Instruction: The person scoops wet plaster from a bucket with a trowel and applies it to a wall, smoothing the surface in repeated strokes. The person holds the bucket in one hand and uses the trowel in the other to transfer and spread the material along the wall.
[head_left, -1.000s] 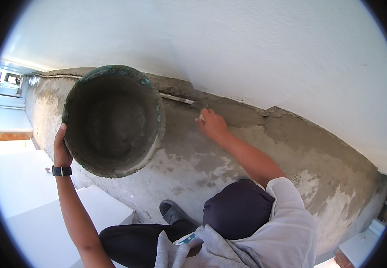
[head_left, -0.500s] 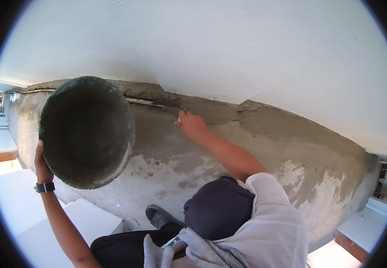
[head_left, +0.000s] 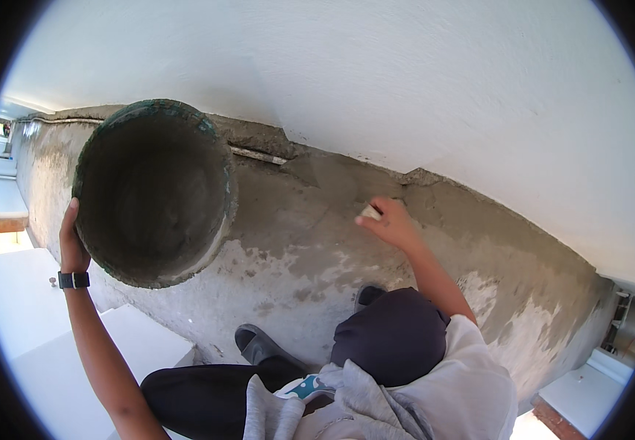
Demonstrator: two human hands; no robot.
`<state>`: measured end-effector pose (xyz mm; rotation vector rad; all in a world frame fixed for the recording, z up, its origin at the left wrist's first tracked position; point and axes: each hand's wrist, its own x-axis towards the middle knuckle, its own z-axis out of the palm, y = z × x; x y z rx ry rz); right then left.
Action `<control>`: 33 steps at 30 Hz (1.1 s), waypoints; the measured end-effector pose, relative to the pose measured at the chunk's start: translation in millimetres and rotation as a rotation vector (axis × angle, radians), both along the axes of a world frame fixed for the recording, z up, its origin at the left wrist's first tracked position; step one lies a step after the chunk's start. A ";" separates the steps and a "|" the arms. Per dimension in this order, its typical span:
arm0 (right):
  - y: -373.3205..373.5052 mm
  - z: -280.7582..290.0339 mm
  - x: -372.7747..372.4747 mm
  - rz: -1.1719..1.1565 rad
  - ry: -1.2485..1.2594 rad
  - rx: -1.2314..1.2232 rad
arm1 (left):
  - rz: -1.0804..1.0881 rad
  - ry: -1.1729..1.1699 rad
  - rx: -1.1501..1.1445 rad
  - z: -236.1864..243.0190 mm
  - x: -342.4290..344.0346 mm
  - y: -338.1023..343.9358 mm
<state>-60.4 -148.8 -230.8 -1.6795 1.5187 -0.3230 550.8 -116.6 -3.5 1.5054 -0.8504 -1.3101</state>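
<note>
Looking down the head view: mortar-caked bucket (head_left: pixel 101 176) at left, by the foot of the white wall (head_left: pixel 435 88), its mouth facing the camera. Green shows through on the far rim. Grey mortar residue inside.

Left hand (head_left: pixel 75 246), black watch (head_left: pixel 74 280) on the wrist, lies against the bucket's left side. Most fingers hidden, so can't tell if that grip is closed on the rim or just bracing.

Right hand (head_left: pixel 391 222) is clamped on a short pale handle (head_left: pixel 369 213), right of the bucket, over the damp mortar patch (head_left: pixel 464 220). Working end is blurred; probably a trowel.

White pipe (head_left: pixel 259 155) runs along the wall base, between bucket and right hand. Near side: dark sandal (head_left: pixel 259 345) on patchy concrete.

Handling, my judgement: bucket stiff-walled, weighty if loaded, gritty, slick where wet. Take it by opposite sides of the rim. Handled tool light, rigid; hold it mid-handle.
</note>
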 end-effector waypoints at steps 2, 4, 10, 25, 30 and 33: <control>15.5 5.2 -10.4 -0.009 0.177 -0.031 | 0.053 -0.032 0.016 -1.0 0.2 -0.7; 17.8 7.6 -19.1 -0.018 0.206 0.018 | 0.053 -0.031 0.013 -1.6 0.3 -2.1; 10.1 -26.0 44.0 -0.102 -0.311 0.451 | 0.039 -0.036 0.009 0.7 -3.1 -1.4; 13.8 -39.0 -106.2 -0.336 -0.287 0.575 | 0.035 0.019 0.032 0.2 2.3 -0.3; 25.8 -31.8 -94.0 -0.164 -0.196 0.524 | 0.020 0.035 0.039 -0.7 5.0 -2.1; 26.1 -39.1 -88.4 -0.129 -0.229 0.587 | 0.052 0.049 0.039 -2.1 8.0 -2.1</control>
